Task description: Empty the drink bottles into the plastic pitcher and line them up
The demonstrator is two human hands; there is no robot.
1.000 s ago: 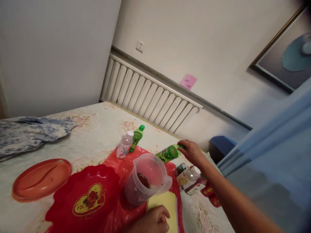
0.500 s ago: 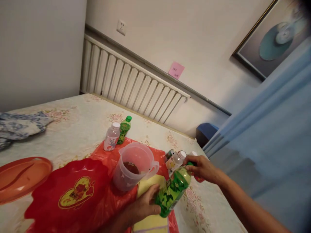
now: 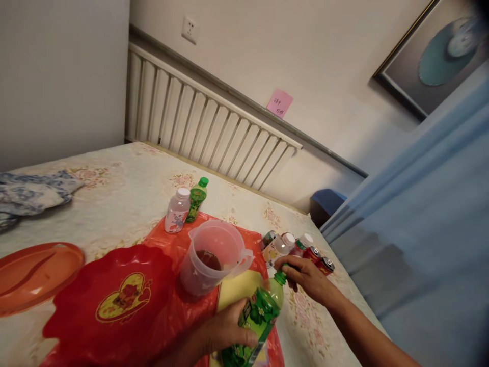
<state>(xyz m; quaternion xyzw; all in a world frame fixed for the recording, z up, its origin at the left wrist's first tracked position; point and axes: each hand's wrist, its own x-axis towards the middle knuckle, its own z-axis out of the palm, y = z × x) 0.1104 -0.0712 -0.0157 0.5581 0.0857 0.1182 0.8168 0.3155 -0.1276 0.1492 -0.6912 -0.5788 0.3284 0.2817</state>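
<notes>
A green drink bottle (image 3: 263, 311) with a leafy label leans tilted in front of me, its neck up and to the right. My left hand (image 3: 233, 329) is closed around the bottle's lower body. At its top, my right hand (image 3: 305, 278) has its fingers pinched on the green cap (image 3: 280, 277), partly covering it. Just left of the bottle stands a translucent measuring jug (image 3: 217, 244) with some brown liquid inside. Under the left hand lies a yellow cloth or sheet (image 3: 239, 288) on red plastic (image 3: 248, 239).
A red scalloped tray (image 3: 153, 265) and an orange plate (image 3: 42, 250) lie at left. Behind the jug stand a white-capped bottle (image 3: 177, 214) and another green bottle (image 3: 197, 201). Several bottles and cans, including a red can (image 3: 326, 265), stand beyond my right hand. Cloth (image 3: 34, 193) lies far left.
The green bottle has come down and toward me, standing more upright. My right hand has moved left and down with its neck, uncovering cans behind; my left hand still grips its body.
</notes>
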